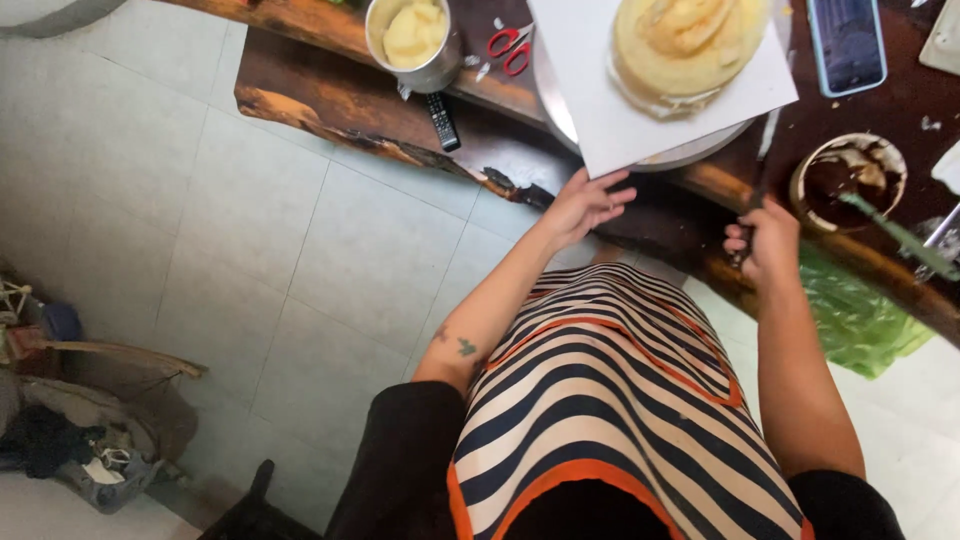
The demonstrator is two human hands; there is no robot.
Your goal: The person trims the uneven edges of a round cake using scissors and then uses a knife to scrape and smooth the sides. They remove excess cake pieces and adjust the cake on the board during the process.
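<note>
A pale yellow layered cake [688, 40] sits on a white square board [600, 110], which rests on a round metal turntable [700, 155] on a dark wooden table [330, 95]. My left hand [585, 203] is open, fingers spread, touching the near corner of the board. My right hand [765, 240] is at the table's edge, closed around the dark handle of a palette knife [767, 140]; its thin blade points up toward the turntable. I wear a striped apron [610, 400].
A metal pot of yellow cream [412, 40], red scissors [510, 48] and a black remote [442, 120] lie left of the cake. A phone [847, 42], a chocolate bowl [848, 180] with a green spatula [895, 232] are right. A green bag [860, 315] hangs below; clutter [70, 430] covers the floor at left.
</note>
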